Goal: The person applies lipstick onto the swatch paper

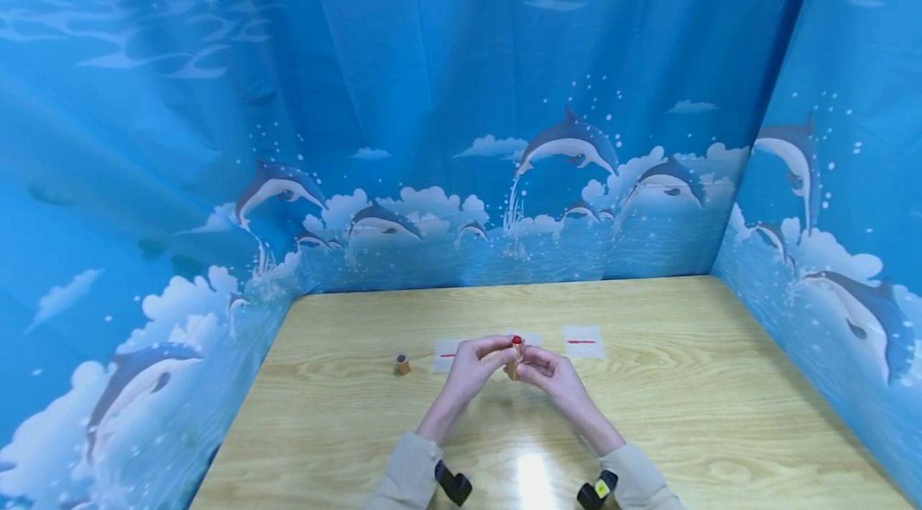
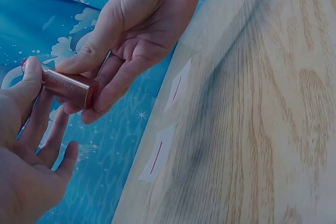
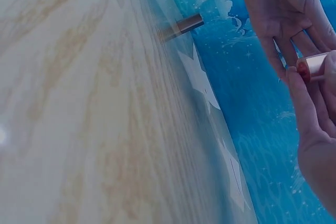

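A lipstick (image 1: 514,370) with a copper-coloured tube stands roughly upright between both hands, its red tip (image 1: 517,340) showing at the top. My left hand (image 1: 471,370) pinches its upper end between thumb and fingers; the other fingers spread loosely in the left wrist view. Lower down, my right hand (image 1: 558,382) grips the tube body (image 2: 68,87) with thumb and fingers. The lipstick's base shows reddish in the right wrist view. To the left on the table is the copper-coloured cap (image 1: 402,365), its dark opening facing up.
White paper pieces lie behind the hands: one at left (image 1: 443,358) with a red line, one at right (image 1: 583,342) with a red stroke, and another (image 1: 533,339) partly hidden by the hands. The wooden table (image 1: 684,382) meets blue dolphin-print curtains (image 1: 461,134) at its edges.
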A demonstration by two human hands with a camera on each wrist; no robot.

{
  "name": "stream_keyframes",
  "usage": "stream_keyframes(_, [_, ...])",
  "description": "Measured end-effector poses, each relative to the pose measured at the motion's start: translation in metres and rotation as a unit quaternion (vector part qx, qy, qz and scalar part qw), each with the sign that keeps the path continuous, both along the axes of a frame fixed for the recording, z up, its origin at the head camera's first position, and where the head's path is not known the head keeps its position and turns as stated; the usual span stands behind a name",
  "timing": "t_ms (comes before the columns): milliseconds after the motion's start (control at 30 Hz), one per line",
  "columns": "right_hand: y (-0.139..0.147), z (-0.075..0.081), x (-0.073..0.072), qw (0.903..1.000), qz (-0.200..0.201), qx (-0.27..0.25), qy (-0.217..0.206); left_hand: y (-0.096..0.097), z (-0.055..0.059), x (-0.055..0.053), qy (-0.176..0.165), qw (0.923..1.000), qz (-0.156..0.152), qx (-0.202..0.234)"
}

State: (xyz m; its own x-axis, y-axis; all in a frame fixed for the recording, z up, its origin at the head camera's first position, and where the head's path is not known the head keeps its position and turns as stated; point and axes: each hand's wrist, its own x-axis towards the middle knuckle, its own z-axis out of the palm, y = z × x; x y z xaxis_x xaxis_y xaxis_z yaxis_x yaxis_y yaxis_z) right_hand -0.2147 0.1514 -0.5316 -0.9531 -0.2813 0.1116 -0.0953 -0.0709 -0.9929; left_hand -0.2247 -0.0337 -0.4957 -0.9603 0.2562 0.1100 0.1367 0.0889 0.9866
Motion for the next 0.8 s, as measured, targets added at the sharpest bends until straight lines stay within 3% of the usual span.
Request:
stream_keyframes(267, [-0.007, 0.0003, -0.0007, 0.9956, -0.086, 0.022, 0.03, 0.0064, -0.0015, 0.0013, 0.01, 0.998, 0.063, 0.005])
stream_keyframes(433, [-0.0103, 0.0012, -0.0002, 0.9934, -0.102, 0.023, 0.047, 0.0077, -0.0024, 0.0011, 0.018, 0.9971, 0.071, 0.019])
stream_keyframes(633, [-0.0068, 0.001, 0.0026, 0.9984, -0.042, 0.015, 0.035, 0.0048, -0.0016, 0.0031, 0.012, 0.9979, 0.049, 0.04])
stream_keyframes(800, [-0.0009, -0.0028, 0.0025, 0.9977, 0.03, 0.011, 0.059, 0.0039, -0.0024, 0.0026, -0.003, 0.9981, 0.04, 0.048])
